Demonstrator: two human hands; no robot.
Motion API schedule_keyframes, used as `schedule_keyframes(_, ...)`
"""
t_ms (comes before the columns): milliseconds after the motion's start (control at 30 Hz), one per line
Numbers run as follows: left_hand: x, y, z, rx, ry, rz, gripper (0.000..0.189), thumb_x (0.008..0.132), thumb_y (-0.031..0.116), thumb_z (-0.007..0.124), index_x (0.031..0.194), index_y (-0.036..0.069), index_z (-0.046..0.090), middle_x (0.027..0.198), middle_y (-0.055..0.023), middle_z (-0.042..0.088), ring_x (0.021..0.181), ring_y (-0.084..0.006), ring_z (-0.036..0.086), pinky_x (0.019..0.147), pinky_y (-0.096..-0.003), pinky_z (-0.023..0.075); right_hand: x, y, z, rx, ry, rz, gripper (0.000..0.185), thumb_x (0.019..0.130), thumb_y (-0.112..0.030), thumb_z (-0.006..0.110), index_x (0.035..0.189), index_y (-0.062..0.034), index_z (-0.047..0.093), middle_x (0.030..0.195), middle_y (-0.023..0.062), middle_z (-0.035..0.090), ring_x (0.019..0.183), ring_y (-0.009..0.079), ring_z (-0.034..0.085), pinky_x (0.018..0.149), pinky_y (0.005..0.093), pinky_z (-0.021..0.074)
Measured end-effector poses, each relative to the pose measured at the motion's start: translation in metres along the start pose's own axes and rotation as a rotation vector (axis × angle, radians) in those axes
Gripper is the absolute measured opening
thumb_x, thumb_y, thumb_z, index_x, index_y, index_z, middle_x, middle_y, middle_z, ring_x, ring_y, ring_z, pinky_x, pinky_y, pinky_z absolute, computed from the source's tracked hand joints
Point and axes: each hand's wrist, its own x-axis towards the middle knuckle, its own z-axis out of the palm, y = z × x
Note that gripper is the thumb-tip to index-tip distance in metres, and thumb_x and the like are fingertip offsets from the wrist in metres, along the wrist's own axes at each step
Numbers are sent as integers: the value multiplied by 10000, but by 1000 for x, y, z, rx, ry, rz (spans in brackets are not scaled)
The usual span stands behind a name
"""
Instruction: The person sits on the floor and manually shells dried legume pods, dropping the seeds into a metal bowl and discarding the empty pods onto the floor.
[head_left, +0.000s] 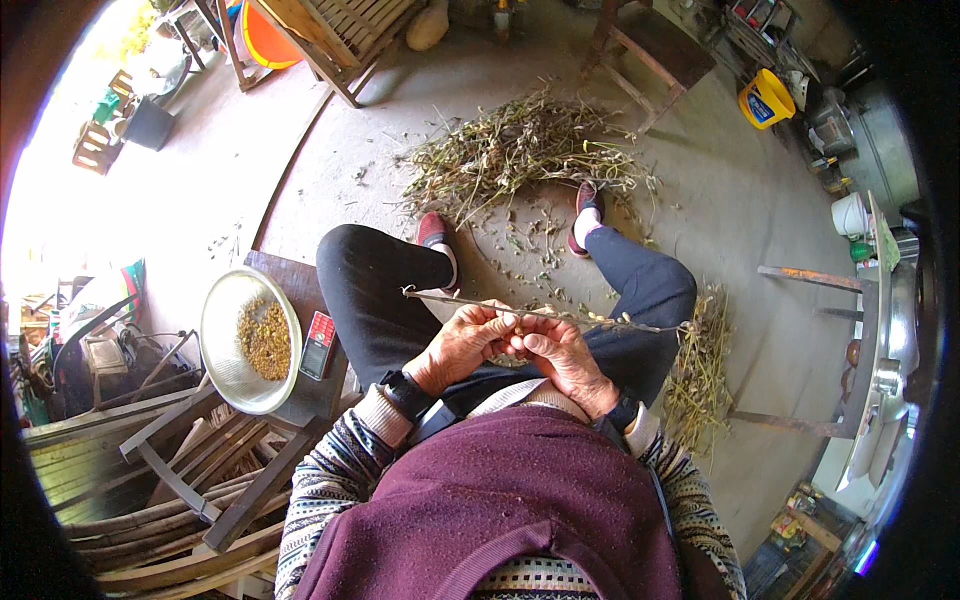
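Note:
My left hand (466, 339) and my right hand (566, 358) meet above my lap, fingertips nearly touching. A thin dried bean stalk (435, 298) runs across both, its pods (619, 321) mostly on the right half. The fingers of both hands close around its middle, and something small and brown, perhaps a pod, shows between the fingertips. To my left, a metal colander-like basin (217, 349) holds a layer of yellowish beans (264, 341). It rests on a dark wooden stool (281, 274) beside a mobile phone with red keys (319, 345).
A heap of dried bean plants (517, 142) lies beyond my feet, with loose pods and leaf bits (532, 247) scattered nearer. More stalks (697, 367) lie by my right knee. A wooden chair (660, 56), a yellow bucket (766, 99) and a metal-legged frame (810, 277) stand around.

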Motion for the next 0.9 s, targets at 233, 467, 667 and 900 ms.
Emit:
schedule_keyframes(233,-2,-3,1,178,65,-38,200,930,250,606,973,55,597,806,11,613,672,-56,558,606,-183,448,2,0,1,-256,58,-43,152,856,-109,687,957,-7,637,853,70,690,769,122,647,712,240,519)
schedule_keyframes(467,-1,-4,-2,60,16,-113,169,953,199,560,977,35,590,776,4,565,681,-78,511,658,-198,434,-1,-3,1,-322,82,-7,124,899,-114,627,972,-19,657,818,37,665,699,87,573,670,221,482)
schedule_keyframes(667,-2,-7,-3,-99,-71,-126,173,950,159,552,974,-7,593,822,-15,580,718,-94,529,689,-217,457,-6,-7,5,-181,83,17,130,906,-123,615,972,-20,659,829,45,683,681,88,596,631,213,494)
schedule_keyframes(900,-1,-7,-1,-93,-153,-113,208,958,181,538,1041,-8,562,875,-29,591,770,-116,554,725,-244,471,-10,-10,5,-186,83,31,172,927,-178,595,972,-23,652,805,47,681,690,93,601,649,211,480)
